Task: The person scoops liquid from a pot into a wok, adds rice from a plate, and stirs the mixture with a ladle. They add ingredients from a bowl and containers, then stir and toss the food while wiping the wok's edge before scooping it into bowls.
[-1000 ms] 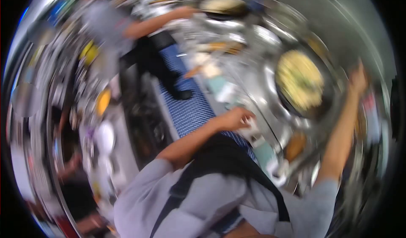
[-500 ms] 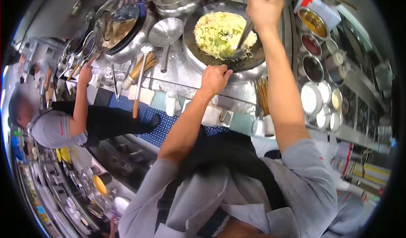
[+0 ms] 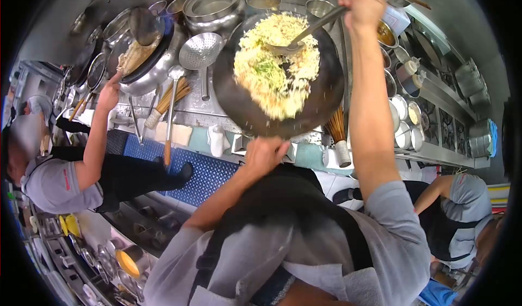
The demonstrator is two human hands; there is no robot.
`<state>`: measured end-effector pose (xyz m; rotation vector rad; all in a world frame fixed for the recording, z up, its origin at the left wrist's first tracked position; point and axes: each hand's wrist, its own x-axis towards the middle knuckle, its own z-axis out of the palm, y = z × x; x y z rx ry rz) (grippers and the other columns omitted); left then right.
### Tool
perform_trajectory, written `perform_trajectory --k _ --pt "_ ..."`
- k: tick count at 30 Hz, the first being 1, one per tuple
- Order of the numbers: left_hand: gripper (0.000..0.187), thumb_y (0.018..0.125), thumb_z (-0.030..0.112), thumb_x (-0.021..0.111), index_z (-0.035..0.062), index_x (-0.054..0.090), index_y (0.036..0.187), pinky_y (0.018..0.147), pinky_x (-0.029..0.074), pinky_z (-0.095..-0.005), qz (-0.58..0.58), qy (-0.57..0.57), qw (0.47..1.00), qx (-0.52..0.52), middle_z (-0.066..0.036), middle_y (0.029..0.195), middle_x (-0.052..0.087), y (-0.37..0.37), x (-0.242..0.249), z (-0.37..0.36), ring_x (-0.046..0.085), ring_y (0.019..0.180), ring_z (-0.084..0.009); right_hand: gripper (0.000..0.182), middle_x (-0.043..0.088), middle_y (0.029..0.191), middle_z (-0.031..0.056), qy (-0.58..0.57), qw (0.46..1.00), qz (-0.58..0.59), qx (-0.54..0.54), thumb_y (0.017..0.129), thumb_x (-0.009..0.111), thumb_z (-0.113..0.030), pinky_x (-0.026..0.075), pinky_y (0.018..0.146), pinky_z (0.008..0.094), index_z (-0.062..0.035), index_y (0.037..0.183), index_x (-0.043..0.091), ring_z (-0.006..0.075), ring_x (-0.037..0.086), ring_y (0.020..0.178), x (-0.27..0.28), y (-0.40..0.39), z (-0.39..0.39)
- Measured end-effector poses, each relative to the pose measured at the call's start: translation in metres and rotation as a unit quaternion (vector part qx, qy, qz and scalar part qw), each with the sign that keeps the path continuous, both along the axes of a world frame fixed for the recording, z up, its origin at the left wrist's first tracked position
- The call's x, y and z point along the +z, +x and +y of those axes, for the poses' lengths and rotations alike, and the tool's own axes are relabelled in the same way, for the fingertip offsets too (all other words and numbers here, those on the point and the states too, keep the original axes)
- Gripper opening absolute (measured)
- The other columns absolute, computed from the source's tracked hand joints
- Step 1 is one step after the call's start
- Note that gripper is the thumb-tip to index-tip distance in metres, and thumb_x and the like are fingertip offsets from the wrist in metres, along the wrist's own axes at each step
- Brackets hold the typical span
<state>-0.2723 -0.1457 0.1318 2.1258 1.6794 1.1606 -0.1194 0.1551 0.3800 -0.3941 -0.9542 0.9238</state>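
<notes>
My left hand point(image 3: 265, 156) is closed on the near edge of a large dark wok point(image 3: 321, 96). Loose fried rice point(image 3: 258, 69) with pale green shreds fills its middle, and some grains look blurred, as if in motion. My right hand point(image 3: 364, 5) is wrapped around the wooden handle of a long metal ladle point(image 3: 322, 22). The ladle's bowl reaches over the rice near the wok's centre.
Left of the wok lie a perforated strainer point(image 3: 200, 52), a long-handled ladle point(image 3: 170, 107) and a bamboo brush point(image 3: 168, 102). Another brush point(image 3: 338, 134) stands at right, near sauce pots and white bowls point(image 3: 401, 134). Co-workers point(image 3: 65, 178) are on both sides.
The wok has been pulled towards me, my left hand moving with it. My right hand has risen to the right, lifting the ladle from the near side. The rice has spread out.
</notes>
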Motion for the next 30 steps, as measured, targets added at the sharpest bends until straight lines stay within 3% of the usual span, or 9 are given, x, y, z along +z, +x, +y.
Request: perform_trajectory --k 4,7,12,13,16,18,22,25,30 --pt "0.038 0.084 0.033 0.081 0.0061 0.066 0.063 0.050 0.049 -0.0416 -0.035 0.025 0.999 -0.005 -0.015 0.057 0.062 -0.017 0.062 0.056 0.059 0.049 -0.0324 0.034 0.050 0.049 0.0039 -0.064 0.997 -0.019 0.043 0.089 0.077 -0.009 0.040 0.038 0.0313 -0.0081 0.065 0.052 0.0154 0.047 0.036 -0.047 -0.023 -0.028" --pt "0.037 0.086 0.035 0.079 0.0042 0.068 0.067 0.053 0.050 -0.0435 -0.036 -0.008 0.999 0.005 -0.017 0.059 0.062 -0.005 0.028 0.128 0.062 0.053 -0.0355 0.033 0.054 0.050 0.0043 -0.033 0.995 -0.096 0.003 0.090 0.075 -0.008 0.041 0.038 0.0302 -0.0065 0.065 0.053 0.0132 0.050 0.038 -0.050 -0.045 -0.071" --pt "0.038 0.089 0.033 0.076 0.0044 0.069 0.065 0.064 0.053 -0.0508 -0.016 -0.002 1.000 -0.002 -0.019 0.068 0.067 0.014 0.004 0.008 0.068 0.065 -0.0381 0.037 0.047 0.051 0.0012 0.005 0.997 -0.074 -0.039 0.092 0.074 -0.009 0.040 0.040 0.0324 -0.0106 0.065 0.048 0.0137 0.045 0.039 -0.016 -0.016 -0.012" --pt "0.041 0.089 0.036 0.074 0.0048 0.066 0.064 0.062 0.054 -0.0500 -0.041 0.149 0.987 -0.044 -0.020 0.070 0.068 0.007 0.027 0.002 0.069 0.068 -0.0398 0.038 0.048 0.050 0.0020 0.019 0.999 -0.034 0.013 0.092 0.073 -0.010 0.040 0.040 0.0315 -0.0096 0.064 0.049 0.0143 0.043 0.038 -0.002 -0.010 -0.022" --pt "0.038 0.088 0.036 0.075 0.0069 0.068 0.064 0.056 0.054 -0.0430 0.024 -0.008 1.000 0.004 -0.017 0.064 0.067 -0.005 0.071 0.053 0.067 0.057 -0.0342 0.038 0.046 0.050 0.0011 0.011 0.995 -0.040 0.085 0.092 0.074 -0.008 0.040 0.040 0.0322 -0.0105 0.064 0.047 0.0133 0.042 0.038 0.004 -0.001 -0.082" --pt "0.038 0.089 0.035 0.074 0.0074 0.066 0.063 0.050 0.049 -0.0428 -0.055 0.067 0.995 0.041 -0.016 0.058 0.062 0.001 0.049 0.115 0.062 0.051 -0.0343 0.039 0.048 0.051 0.0020 -0.022 0.997 -0.050 0.062 0.091 0.075 -0.006 0.041 0.039 0.0324 -0.0090 0.062 0.048 0.0129 0.042 0.038 -0.027 -0.016 -0.093" --pt "0.040 0.087 0.031 0.077 0.0064 0.062 0.060 0.050 0.048 -0.0441 -0.031 0.020 0.999 0.034 -0.015 0.058 0.061 0.007 -0.024 0.043 0.061 0.050 -0.0345 0.032 0.052 0.051 0.0043 -0.002 0.999 -0.026 -0.021 0.091 0.074 -0.007 0.044 0.039 0.0324 -0.0078 0.067 0.052 0.0149 0.047 0.038 -0.037 -0.005 -0.018" --pt "0.041 0.082 0.021 0.082 0.0080 0.055 0.054 0.046 0.045 -0.0412 -0.048 0.081 0.996 -0.001 -0.012 0.054 0.057 0.007 0.017 -0.011 0.058 0.047 -0.0280 0.033 0.052 0.053 0.0010 -0.002 0.999 0.033 0.019 0.091 0.075 -0.013 0.040 0.039 0.0302 -0.0111 0.067 0.053 0.0131 0.048 0.039 -0.017 0.001 -0.039" --pt "0.037 0.088 0.029 0.073 0.0044 0.062 0.062 0.051 0.048 -0.0449 -0.039 0.054 0.996 0.058 -0.017 0.059 0.061 -0.003 0.043 0.127 0.061 0.053 -0.0377 0.037 0.049 0.050 0.0020 -0.027 0.994 -0.107 0.016 0.090 0.076 -0.009 0.042 0.042 0.0319 -0.0095 0.063 0.050 0.0130 0.046 0.040 -0.047 -0.046 -0.098"
